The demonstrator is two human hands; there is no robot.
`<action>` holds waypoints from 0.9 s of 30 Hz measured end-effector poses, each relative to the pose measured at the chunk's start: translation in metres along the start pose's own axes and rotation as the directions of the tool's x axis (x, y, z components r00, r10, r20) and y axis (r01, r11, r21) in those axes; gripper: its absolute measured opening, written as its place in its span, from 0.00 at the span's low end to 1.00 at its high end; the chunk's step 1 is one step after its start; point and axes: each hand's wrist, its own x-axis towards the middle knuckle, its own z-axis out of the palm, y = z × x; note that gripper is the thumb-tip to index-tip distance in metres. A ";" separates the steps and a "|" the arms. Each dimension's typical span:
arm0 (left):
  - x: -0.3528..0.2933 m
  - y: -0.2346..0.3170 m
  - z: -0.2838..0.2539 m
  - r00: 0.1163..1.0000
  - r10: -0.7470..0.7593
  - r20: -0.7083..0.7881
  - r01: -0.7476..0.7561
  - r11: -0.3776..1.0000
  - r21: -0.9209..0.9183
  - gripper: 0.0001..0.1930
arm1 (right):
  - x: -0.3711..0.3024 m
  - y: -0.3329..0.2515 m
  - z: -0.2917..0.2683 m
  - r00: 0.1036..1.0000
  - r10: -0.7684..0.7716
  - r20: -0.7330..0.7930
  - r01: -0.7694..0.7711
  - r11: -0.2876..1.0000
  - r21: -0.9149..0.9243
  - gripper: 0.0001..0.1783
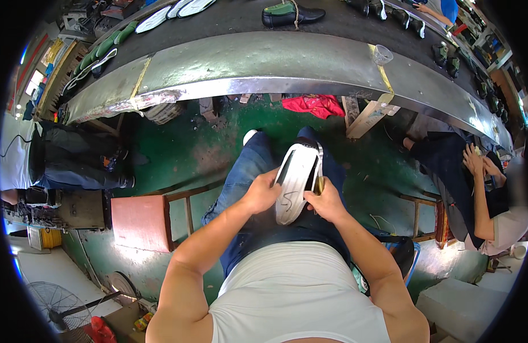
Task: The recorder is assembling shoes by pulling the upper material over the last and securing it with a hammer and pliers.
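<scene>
Over my lap a shoe (pixel 297 174) is held with its white, sole-like face toward me and its black toe end pointing away. Dark marks run across the white face near the heel end. My left hand (pixel 262 191) is closed on the shoe's left edge. On the other side, my right hand (pixel 328 200) grips the right edge near the heel, where a white rim stands a little apart from the shoe. A small yellowish-brown piece (pixel 319 184) shows by my right fingers; its kind I cannot make out.
Ahead runs a long metal-edged conveyor bench (pixel 264 60) carrying a tied black-and-green shoe (pixel 292 14), white soles (pixel 152 20) and a clear cup (pixel 382 54). Red cloth (pixel 314 106) lies beneath. A stool (pixel 140 223) is at left. People sit at right (pixel 484 188) and stand at left (pixel 75 154).
</scene>
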 end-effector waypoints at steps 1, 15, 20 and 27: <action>0.005 0.011 0.000 0.993 -0.049 0.105 0.052 0.998 -0.027 0.24 | 0.001 0.006 -0.009 1.000 -0.016 0.013 0.016 0.999 -0.030 0.23; 0.006 -0.033 0.027 0.926 -0.046 0.374 0.098 0.988 -0.120 0.49 | -0.067 0.009 -0.095 0.970 -0.111 0.218 0.215 0.814 -0.540 0.22; 0.007 -0.023 0.028 0.923 -0.091 0.373 0.103 0.995 -0.014 0.47 | -0.043 -0.018 -0.077 0.788 -0.464 0.405 0.609 0.489 -0.624 0.24; 0.030 -0.043 0.063 0.953 -0.280 -0.114 0.260 0.951 -0.166 0.31 | -0.038 -0.005 -0.052 0.898 -0.136 0.418 0.423 0.523 -0.740 0.19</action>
